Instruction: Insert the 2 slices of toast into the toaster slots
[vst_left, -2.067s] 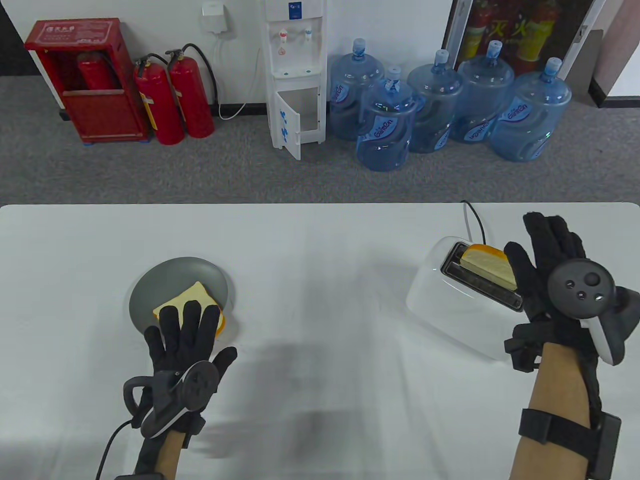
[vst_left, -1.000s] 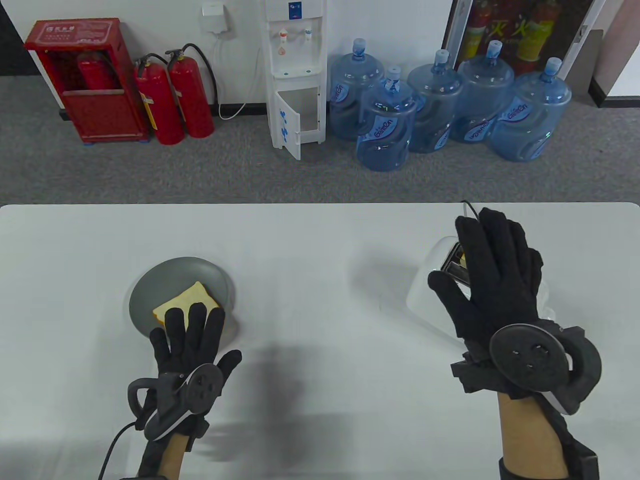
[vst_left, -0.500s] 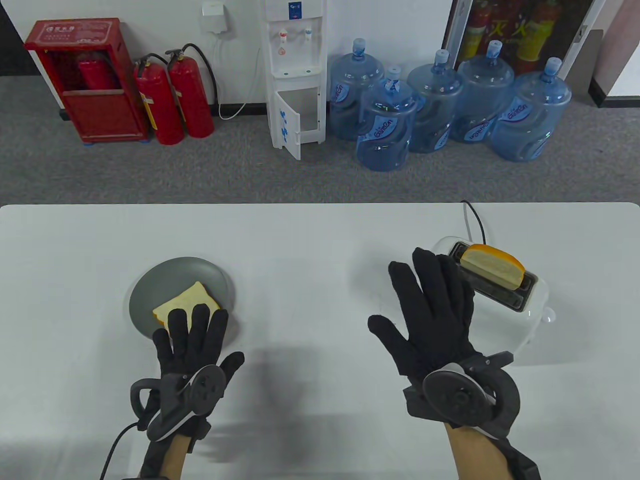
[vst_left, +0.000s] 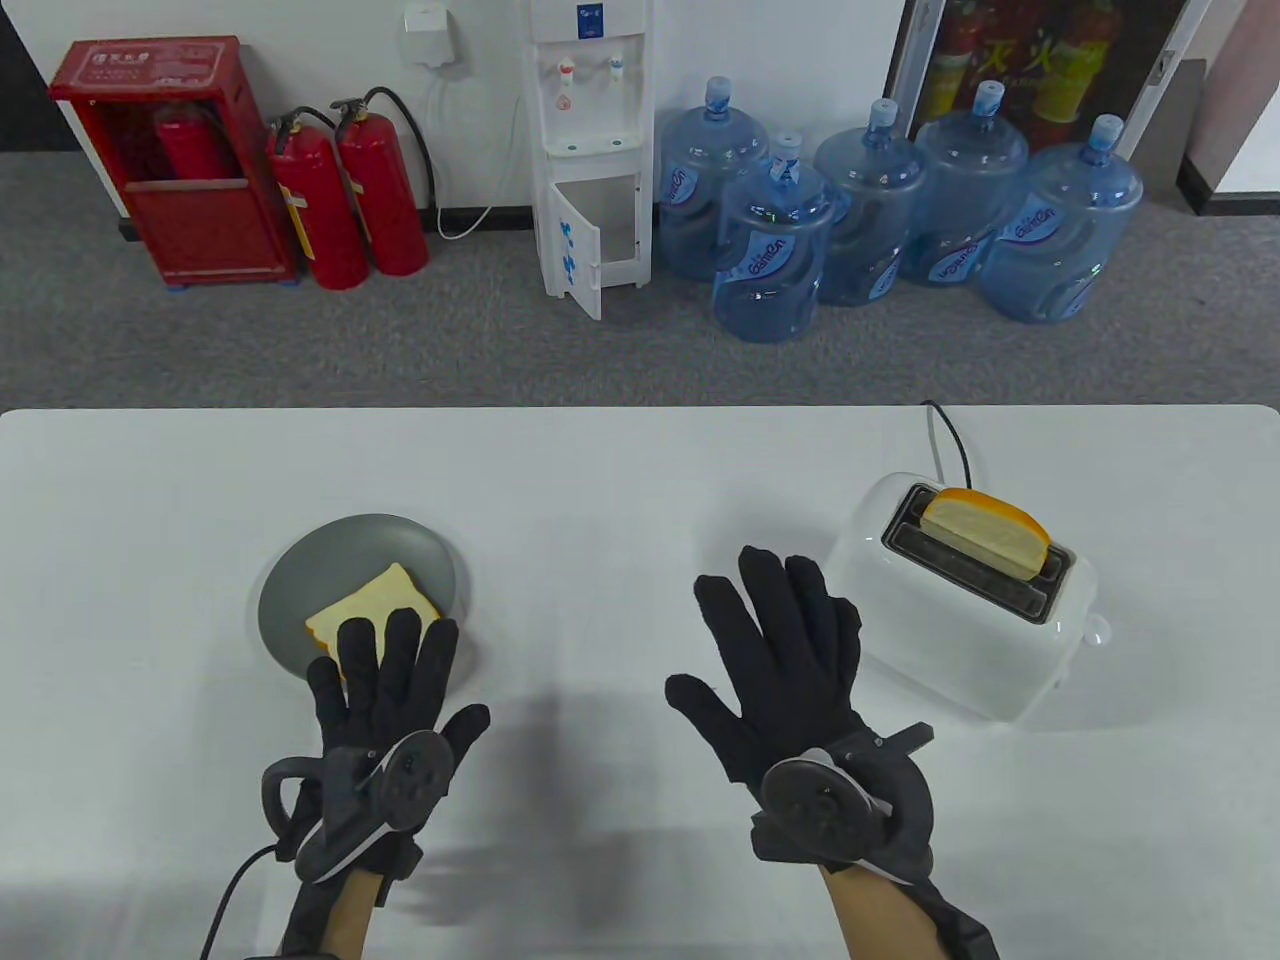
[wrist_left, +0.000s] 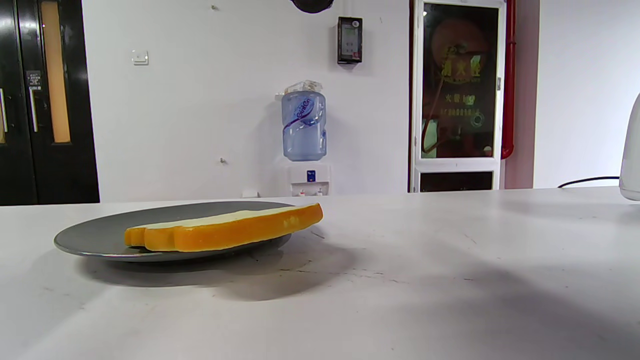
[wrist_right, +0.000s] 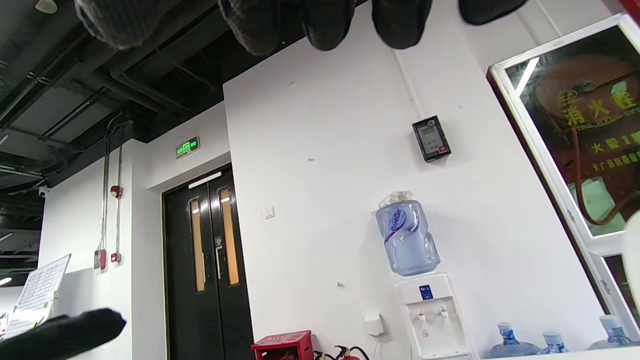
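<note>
My right hand (vst_left: 775, 665) hangs over the white counter (vst_left: 620, 480) between the plate and the toaster, fingers straight and spread, holding nothing. In the right wrist view I see only its fingertips (wrist_right: 330, 22) along the top edge against the room's wall. My left hand (vst_left: 385, 680) is also flat with fingers extended, its fingertips lying over the near edge of the toast slice on the plate (vst_left: 375, 600); from the table view I cannot tell whether they actually touch the bread.

That slice lies flat on the grey plate (vst_left: 350, 545), on the left part of the counter, its crust edge reaching past the plate's rim in the left wrist view. The second slice (vst_left: 985, 530) stands upright in the far slot of the white toaster (vst_left: 940, 640), its upper part sticking out. The near slot (vst_left: 965, 575) is empty. A black cord (vst_left: 950, 440) runs from the toaster's back towards the counter's far edge.

Nothing lies on the counter between the plate and the toaster apart from my right hand. Beyond the counter, on the floor, stand red fire extinguishers (vst_left: 345, 200), a water dispenser (vst_left: 590, 150) and a cluster of blue water bottles (vst_left: 880, 220).
</note>
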